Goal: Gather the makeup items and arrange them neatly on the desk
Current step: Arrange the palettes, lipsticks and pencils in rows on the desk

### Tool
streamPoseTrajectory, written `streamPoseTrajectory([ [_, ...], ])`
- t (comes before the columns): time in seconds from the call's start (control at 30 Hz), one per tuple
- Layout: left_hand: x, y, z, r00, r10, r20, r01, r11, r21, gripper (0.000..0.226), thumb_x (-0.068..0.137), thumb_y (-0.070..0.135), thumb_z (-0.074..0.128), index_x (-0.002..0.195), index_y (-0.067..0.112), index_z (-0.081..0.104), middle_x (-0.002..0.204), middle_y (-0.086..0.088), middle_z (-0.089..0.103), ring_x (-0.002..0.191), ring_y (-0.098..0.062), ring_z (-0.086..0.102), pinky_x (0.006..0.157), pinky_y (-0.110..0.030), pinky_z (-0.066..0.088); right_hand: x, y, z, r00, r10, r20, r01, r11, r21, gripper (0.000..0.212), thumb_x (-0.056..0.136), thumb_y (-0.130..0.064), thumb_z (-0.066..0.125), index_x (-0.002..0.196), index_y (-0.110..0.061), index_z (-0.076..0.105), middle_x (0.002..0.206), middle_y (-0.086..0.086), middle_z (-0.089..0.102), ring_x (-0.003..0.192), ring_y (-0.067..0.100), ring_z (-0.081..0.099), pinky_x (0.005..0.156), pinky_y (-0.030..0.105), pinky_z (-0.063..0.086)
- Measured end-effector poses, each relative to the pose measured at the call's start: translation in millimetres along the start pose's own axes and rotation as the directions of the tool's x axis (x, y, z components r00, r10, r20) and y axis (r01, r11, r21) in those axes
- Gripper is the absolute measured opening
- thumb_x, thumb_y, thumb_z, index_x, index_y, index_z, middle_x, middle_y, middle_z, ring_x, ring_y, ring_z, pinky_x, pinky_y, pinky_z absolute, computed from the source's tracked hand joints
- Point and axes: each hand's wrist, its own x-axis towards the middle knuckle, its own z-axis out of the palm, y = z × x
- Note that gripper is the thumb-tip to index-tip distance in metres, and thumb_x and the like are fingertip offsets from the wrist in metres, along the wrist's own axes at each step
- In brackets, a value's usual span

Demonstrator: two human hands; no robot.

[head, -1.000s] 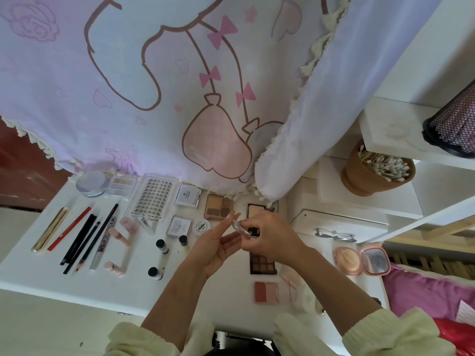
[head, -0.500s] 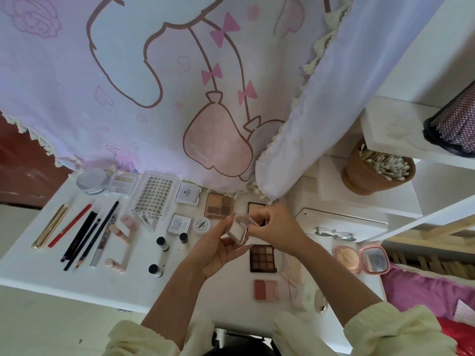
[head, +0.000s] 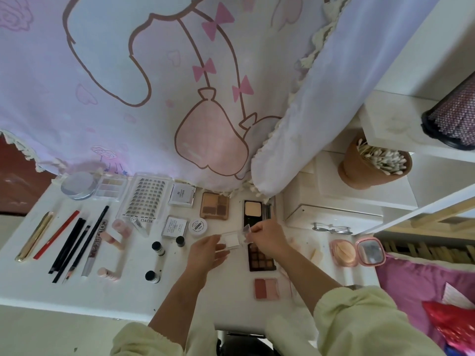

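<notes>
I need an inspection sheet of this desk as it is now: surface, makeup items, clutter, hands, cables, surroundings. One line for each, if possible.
Surface: white desk, much of it covered with laid-out items.
Job's things: pencils in a row at the left; lash tray and brown palette along the back; dark palette and blush at the right.
Clutter: eyeglasses at the right.
Hands: left hand holds a small clear case; right hand pinches its lid.
Cables: nothing seen.
Surroundings: printed curtain behind; pot of cotton swabs on white shelving.

White desk (head: 33, 285) carries pencils (head: 69, 249), lash tray (head: 147, 199), eyeshadow palette (head: 214, 205), small bottles (head: 157, 248), pink compact (head: 343, 253)
</notes>
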Motion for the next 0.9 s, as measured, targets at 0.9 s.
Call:
streamPoseTrajectory([
  [0.9,28,-33,-13,0.988,0.128,0.089,-0.155,0.728,0.668,0.018,0.091,0.016,0.052,0.097,0.015,0.068,0.083,0.001,0.072,0.079,-0.017,0.069,0.078,-0.031,0.055,-8,24,30,0.959,0.267,0.097,-0.257,0.961,-0.1,0.007,0.077,0.001,0.064,0.07,0.0,0.062,0.064,0.011,0.066,0.05,0.015,0.063,0.056,0.029,0.055],
])
